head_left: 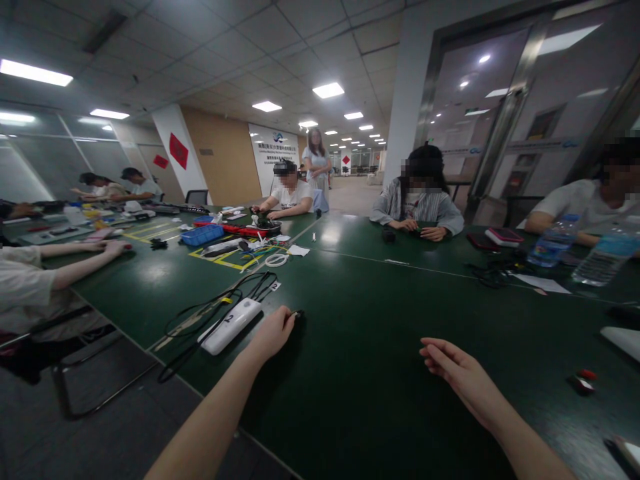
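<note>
My left hand (274, 333) is closed over the green table (360, 293), its fingertips pinching a small dark object (299, 315) whose kind I cannot make out. Just left of that hand lies a white power bank-like device (231, 327) marked "2", with black cables (210, 310) looped around and behind it. My right hand (453, 365) is held over the table's right half, palm turned inward. Its fingers are loosely extended, and nothing shows in them.
A small red-and-silver item (584, 383) lies right of my right hand. Plastic bottles (555, 241), phones (503, 237) and dark cables are at the far right. Blue baskets (202, 234), coloured wires (257, 250) and a white coil (277, 260) lie ahead left. Several people sit around the table.
</note>
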{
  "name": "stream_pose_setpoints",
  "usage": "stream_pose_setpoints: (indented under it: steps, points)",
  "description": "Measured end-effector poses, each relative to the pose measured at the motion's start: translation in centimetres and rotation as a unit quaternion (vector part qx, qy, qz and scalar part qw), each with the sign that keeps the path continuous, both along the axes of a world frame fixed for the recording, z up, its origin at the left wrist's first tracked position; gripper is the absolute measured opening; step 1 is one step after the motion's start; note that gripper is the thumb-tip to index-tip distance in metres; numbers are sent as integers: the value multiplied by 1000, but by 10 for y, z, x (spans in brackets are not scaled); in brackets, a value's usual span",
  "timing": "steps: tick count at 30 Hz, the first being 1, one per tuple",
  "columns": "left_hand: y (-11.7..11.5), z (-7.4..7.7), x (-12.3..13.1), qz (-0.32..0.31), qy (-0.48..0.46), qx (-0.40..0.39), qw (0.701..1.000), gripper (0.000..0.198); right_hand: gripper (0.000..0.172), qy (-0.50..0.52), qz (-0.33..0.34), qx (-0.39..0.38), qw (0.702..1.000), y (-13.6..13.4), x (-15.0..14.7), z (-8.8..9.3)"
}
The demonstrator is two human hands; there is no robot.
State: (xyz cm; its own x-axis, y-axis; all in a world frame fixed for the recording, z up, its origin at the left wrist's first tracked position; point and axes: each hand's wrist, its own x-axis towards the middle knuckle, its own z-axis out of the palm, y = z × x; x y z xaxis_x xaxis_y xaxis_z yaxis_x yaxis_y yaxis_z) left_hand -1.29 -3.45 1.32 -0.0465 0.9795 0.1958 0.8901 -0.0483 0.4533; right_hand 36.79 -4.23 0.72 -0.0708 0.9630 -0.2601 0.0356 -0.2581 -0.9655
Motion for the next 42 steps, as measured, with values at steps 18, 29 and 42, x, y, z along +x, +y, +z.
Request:
stream_pose_setpoints:
  steps: [18,29,42]
  points:
    - [1,2,1,33,9,-18,999,18,38,-2,0,5,1000,-1,-2,0]
    - [2,1,2,29,28,-27,999,18,39,1,8,7,1000,6,5,-14]
    - [6,4,4,55,31,-37,997,16,40,-6,-5,4,1000,2,-1,-3]
